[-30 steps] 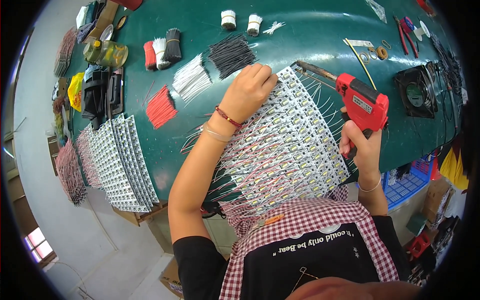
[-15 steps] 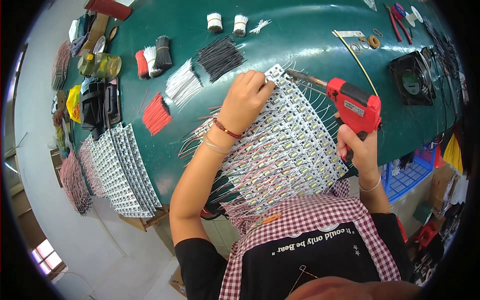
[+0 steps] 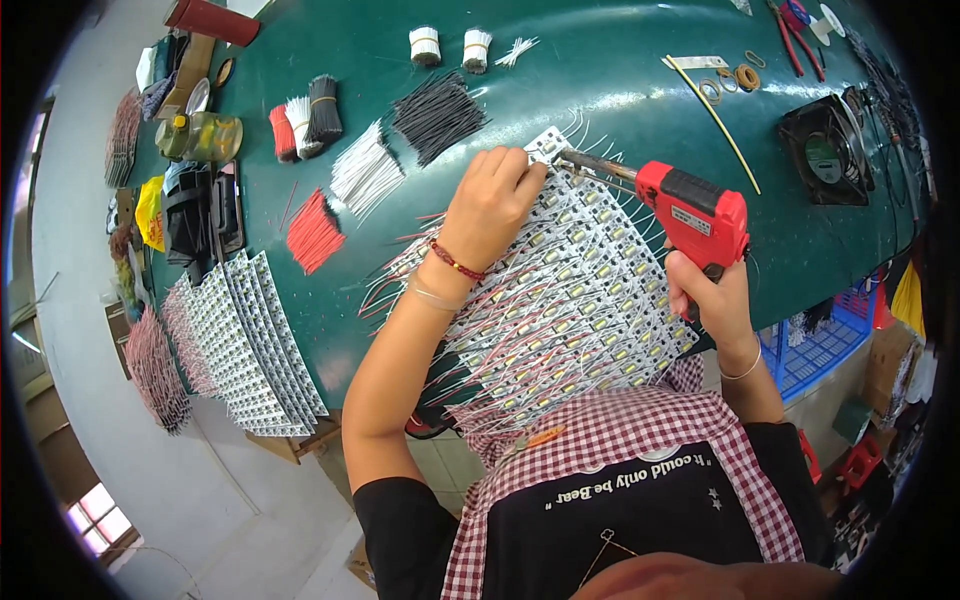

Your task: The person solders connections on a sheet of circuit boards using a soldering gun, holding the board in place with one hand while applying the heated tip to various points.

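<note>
A sheet of white LED strip boards (image 3: 570, 300) with thin red and white wires lies on the green table (image 3: 620, 90) in front of me. My left hand (image 3: 490, 205) rests on its far end, fingers curled and pressing on the top strips. My right hand (image 3: 715, 295) grips the handle of a red soldering gun (image 3: 690, 210). The gun's metal tip (image 3: 575, 160) touches the far corner of the sheet, just beside my left fingertips.
Bundles of black wires (image 3: 437, 115), white wires (image 3: 365, 175) and red wires (image 3: 313, 230) lie at the left. Stacked LED boards (image 3: 250, 345) hang over the table's left edge. A black fan (image 3: 825, 160), red pliers (image 3: 790, 22) and a blue crate (image 3: 825, 345) are at the right.
Both hands and the soldering gun sit further up the sheet than before; its tip has reached the far corner by my left fingers.
</note>
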{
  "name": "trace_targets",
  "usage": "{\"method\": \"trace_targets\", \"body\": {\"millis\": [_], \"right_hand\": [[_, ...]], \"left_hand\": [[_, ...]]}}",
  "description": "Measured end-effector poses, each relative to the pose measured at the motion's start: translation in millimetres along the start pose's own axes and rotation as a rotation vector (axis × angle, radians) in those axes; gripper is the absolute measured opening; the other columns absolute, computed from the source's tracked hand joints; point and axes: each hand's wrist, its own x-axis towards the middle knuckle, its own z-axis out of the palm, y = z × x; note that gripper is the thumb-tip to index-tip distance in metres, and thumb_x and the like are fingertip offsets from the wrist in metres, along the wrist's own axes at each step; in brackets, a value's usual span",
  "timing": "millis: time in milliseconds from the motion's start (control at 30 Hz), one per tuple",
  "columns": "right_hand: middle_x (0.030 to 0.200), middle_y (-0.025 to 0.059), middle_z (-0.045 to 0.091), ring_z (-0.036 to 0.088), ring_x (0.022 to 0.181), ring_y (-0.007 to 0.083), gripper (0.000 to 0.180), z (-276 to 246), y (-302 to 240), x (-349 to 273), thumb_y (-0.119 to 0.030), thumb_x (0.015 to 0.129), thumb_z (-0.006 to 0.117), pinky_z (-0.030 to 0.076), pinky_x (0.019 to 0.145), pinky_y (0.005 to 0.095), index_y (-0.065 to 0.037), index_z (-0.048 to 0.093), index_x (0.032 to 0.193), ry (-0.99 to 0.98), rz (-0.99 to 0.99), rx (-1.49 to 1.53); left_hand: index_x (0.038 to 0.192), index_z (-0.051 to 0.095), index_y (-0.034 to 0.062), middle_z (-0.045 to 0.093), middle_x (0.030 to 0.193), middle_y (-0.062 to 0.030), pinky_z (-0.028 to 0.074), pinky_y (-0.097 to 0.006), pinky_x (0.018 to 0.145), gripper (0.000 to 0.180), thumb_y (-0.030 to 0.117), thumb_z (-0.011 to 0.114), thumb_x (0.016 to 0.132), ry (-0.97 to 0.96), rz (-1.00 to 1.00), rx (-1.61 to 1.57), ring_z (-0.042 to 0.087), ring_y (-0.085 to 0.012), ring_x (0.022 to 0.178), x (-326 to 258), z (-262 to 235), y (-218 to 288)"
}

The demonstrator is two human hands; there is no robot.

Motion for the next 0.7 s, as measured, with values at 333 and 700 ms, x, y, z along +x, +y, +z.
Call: {"method": "trace_targets", "body": {"millis": [333,700], "right_hand": [[0.06,-0.0001,0.057,0.052,0.046,0.0058,0.014,4.6,1.4,0.6,-0.011,0.088,0.07,0.04,0.041,0.021,-0.002,0.061,0.094,0.033,-0.015,-0.008],[0.061,0.0001,0.057,0.052,0.046,0.0061,0.017,0.6,0.5,-2.1,-0.012,0.088,0.071,0.04,0.041,0.0209,-0.002,0.059,0.095,0.043,-0.022,0.066]], "left_hand": [[0.094,0.064,0.002,0.048,0.082,-0.0084,0.042,-0.035,0.069,0.02,0.001,0.061,0.074,0.014,-0.003,-0.057,0.051,-0.0241,0.077,0.0,0.4,-4.2],[0.088,0.063,0.0053,0.049,0.081,-0.0056,0.04,-0.033,0.069,0.013,0.006,0.061,0.075,-0.004,0.024,0.082,0.052,-0.0209,0.079,1.1,-2.9,-3.5]]}}
